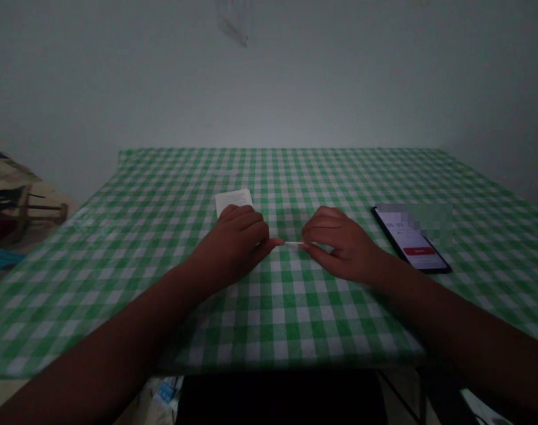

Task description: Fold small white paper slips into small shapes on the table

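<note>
Two bare hands meet over one thin white stick [294, 242], the left hand [238, 241] at its left end and the right hand [342, 243] at its right end; neither hand is nearer, since the fingers of both reach it. Its long axis runs from side to side, almost level and roughly parallel to the near edge of the worktop [291, 319]; one end points toward the left edge, the other toward the right edge, and both ends run in among the fingers, so I cannot tell one end from the other. Only a short bare stretch of it shows, between the two sets of fingertips; it lies just to the right of the left fingers and just to the left of the right fingers.

The right fingers are clamped on it, thumb below and fingertips above; the left thumb and finger appear closed on it too, the remaining fingers curled in. It sits about midway between the left and right edges, in from the near edge; whether it touches the cloth [269, 168], I cannot tell. Beyond the left hand, partly hidden by it, lies a white card [233, 198]; a phone [413, 241] lies toward the right edge, slanted, beside the right forearm.
</note>
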The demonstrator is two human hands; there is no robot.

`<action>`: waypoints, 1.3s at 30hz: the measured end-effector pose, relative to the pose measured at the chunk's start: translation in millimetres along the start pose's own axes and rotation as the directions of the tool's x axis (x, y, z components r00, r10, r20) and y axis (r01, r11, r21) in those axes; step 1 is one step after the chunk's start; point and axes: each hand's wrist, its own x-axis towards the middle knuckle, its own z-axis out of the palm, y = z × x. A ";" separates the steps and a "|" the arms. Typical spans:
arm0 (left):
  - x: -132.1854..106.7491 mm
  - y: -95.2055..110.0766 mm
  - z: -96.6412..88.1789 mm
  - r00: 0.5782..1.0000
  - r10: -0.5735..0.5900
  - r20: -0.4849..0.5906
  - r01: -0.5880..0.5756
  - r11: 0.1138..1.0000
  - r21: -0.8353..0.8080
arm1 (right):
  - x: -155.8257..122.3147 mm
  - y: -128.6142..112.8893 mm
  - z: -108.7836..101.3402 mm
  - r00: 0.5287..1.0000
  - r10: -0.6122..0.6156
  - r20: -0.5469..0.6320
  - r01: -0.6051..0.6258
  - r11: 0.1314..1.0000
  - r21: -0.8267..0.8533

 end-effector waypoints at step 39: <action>-1.8 15.1 24.7 0.967 -0.251 0.051 0.256 0.950 -0.177 | 0.6 -20.3 26.5 0.959 0.279 -0.047 -0.262 0.940 0.218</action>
